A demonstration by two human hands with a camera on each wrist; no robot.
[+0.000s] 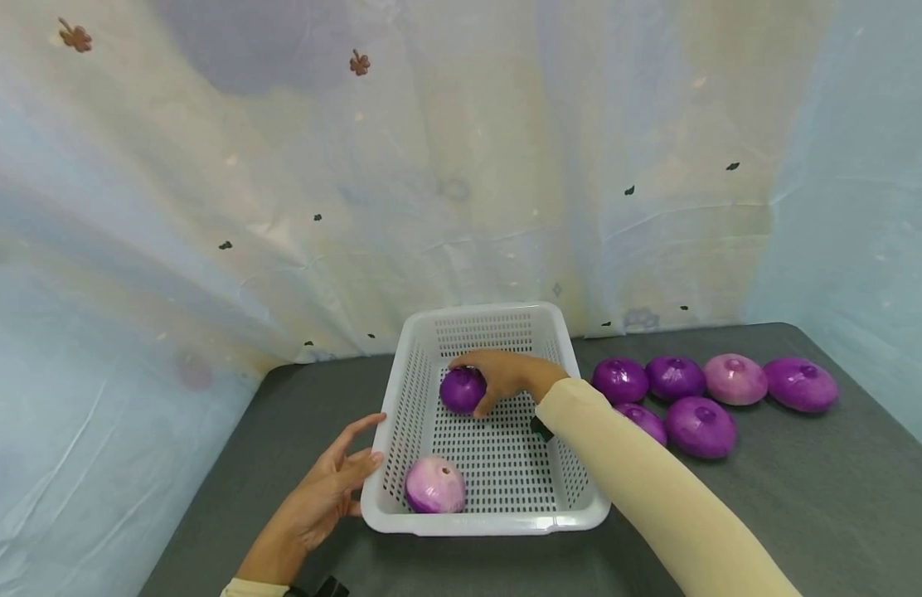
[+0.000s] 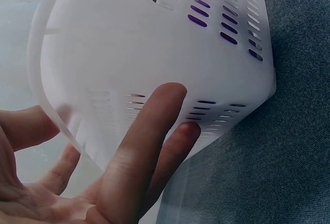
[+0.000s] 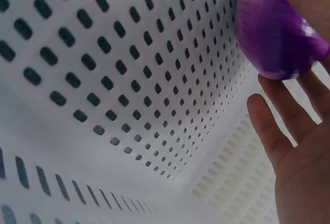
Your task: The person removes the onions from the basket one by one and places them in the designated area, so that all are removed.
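Note:
A white perforated plastic basket (image 1: pixel 491 522) sits on the dark table. Inside it, my right hand (image 1: pixel 509 377) holds a glossy purple onion (image 1: pixel 459 391) near the basket's left side. The right wrist view shows this onion (image 3: pixel 273 33) between the thumb and the fingers, above the perforated floor. A paler pink-and-purple onion (image 1: pixel 435 485) lies in the basket's near left corner. At the basket's left edge is my left hand (image 1: pixel 322 489), its fingers fairly straight. In the left wrist view, its fingers (image 2: pixel 139 157) touch the basket's outer wall and rim.
Several purple onions, among them a front one (image 1: pixel 701 427) and a pinker one (image 1: pixel 735 380), lie grouped on the table right of the basket. A patterned pale curtain (image 1: pixel 461 166) hangs behind the grey table (image 1: pixel 841 514). My right sleeve crosses the basket's right rim.

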